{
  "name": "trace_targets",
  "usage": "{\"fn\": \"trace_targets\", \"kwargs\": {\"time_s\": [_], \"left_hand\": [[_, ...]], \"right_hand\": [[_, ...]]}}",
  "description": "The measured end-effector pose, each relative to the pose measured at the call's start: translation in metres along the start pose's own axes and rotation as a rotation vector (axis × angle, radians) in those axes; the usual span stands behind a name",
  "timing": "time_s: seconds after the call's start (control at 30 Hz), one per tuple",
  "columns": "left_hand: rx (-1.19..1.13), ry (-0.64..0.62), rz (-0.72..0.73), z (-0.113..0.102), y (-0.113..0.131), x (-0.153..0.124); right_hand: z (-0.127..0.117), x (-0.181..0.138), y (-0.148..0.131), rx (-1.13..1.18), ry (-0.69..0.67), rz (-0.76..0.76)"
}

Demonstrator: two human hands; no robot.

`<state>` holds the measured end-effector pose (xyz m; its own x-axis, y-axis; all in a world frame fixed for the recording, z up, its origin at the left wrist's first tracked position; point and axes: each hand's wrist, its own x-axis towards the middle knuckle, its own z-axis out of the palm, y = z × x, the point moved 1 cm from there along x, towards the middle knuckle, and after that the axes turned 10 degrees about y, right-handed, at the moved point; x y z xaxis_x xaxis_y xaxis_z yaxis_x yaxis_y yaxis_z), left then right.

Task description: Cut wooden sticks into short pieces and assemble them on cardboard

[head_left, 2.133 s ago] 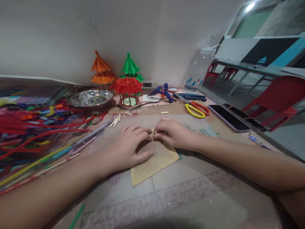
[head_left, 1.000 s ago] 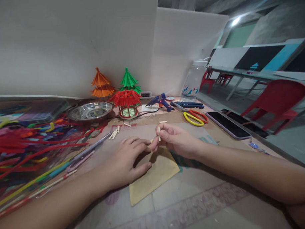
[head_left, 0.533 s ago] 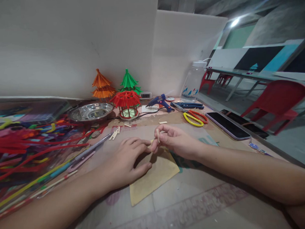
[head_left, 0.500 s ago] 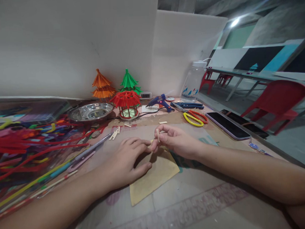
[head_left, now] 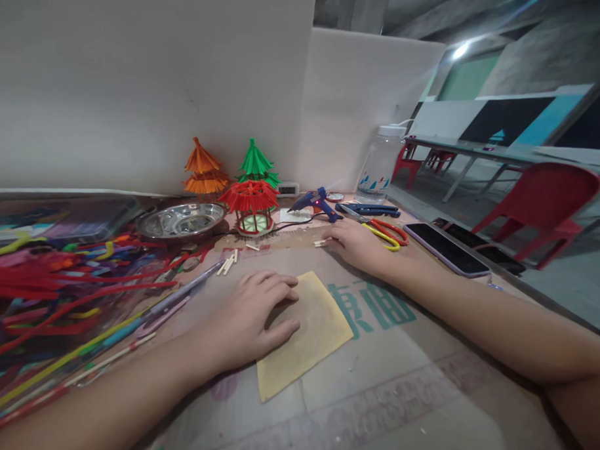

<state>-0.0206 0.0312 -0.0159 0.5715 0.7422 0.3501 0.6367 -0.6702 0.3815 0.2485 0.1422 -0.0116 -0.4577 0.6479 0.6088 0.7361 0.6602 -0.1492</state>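
Observation:
My left hand lies palm down, fingers stretched out and slightly apart, over the left edge of a yellow square sheet that looks like sandpaper. Farther forward, my right hand reaches to the back of the cardboard-covered work surface. Its fingertips are together at the short pale wooden sticks, seemingly two side by side, and pinch the end of one. Several more short sticks lie in a loose group beyond my left hand, and a single stick rests near the red model pavilion.
Behind stand an orange model, a green model, a metal dish and a blue glue gun. Scissors, a phone and a water bottle are right. Colourful pipe cleaners crowd the left.
My right hand has moved forward and right, away from above the yellow sheet, carrying a short stick to the one lying at the back. My left hand stays in place.

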Motion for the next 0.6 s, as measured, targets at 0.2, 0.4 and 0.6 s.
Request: {"fn": "trace_targets", "kwargs": {"time_s": [0.2, 0.4, 0.6], "left_hand": [[0.006, 0.074, 0.048, 0.001, 0.001, -0.002], [0.237, 0.239, 0.047, -0.025, -0.025, 0.015], [0.451, 0.185, 0.068, -0.046, -0.067, 0.048]], "right_hand": [[0.001, -0.005, 0.0, 0.036, 0.068, 0.108], [0.006, -0.004, -0.001, 0.081, 0.079, 0.124], [0.008, -0.002, -0.002, 0.105, 0.084, 0.103]]}}
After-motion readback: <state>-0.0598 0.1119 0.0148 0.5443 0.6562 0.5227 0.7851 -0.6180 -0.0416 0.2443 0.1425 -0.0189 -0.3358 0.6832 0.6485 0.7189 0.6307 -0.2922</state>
